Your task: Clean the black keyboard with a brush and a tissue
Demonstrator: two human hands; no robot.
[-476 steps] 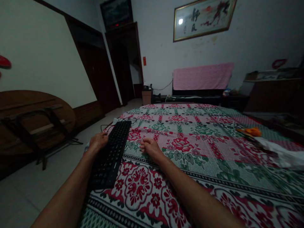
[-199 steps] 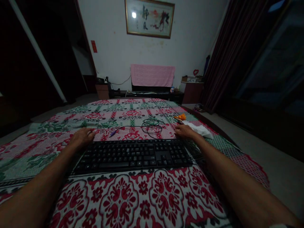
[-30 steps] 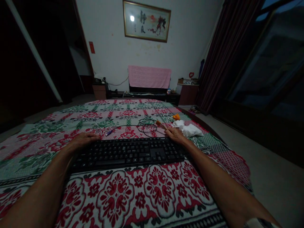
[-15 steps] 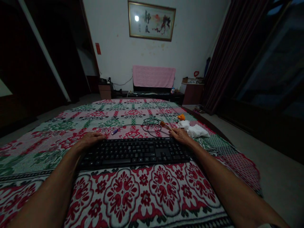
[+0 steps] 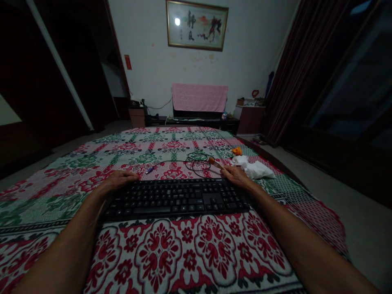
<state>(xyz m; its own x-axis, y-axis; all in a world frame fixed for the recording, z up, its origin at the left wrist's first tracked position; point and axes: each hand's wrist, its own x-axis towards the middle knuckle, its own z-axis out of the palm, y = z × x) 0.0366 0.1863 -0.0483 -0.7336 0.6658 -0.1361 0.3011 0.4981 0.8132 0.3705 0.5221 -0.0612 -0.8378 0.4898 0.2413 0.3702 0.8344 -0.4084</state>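
A black keyboard [image 5: 177,197] lies across the patterned cloth in front of me, keys up. At its left end, my left hand [image 5: 121,179] is closed around the back corner, with the thumb hidden. My right hand [image 5: 236,176] is at the back right corner and holds a brush [image 5: 217,164] by its pale handle. The brush's brown bristles point left, beyond the keyboard's back edge. A black cable [image 5: 196,162] lies in loose coils behind the keyboard and ends in a purple plug [image 5: 150,169] on the left.
White crumpled tissue or plastic [image 5: 259,169] lies just beyond my right hand, with a small orange item [image 5: 237,151] behind it. The red, green and white cloth [image 5: 183,253] covers the whole surface. A pink towel [image 5: 200,97] hangs over a dark screen by the far wall.
The view has shifted slightly, so the scene sits a little further right. Both hands stay at the keyboard's ends, and the brush is still in my right hand.
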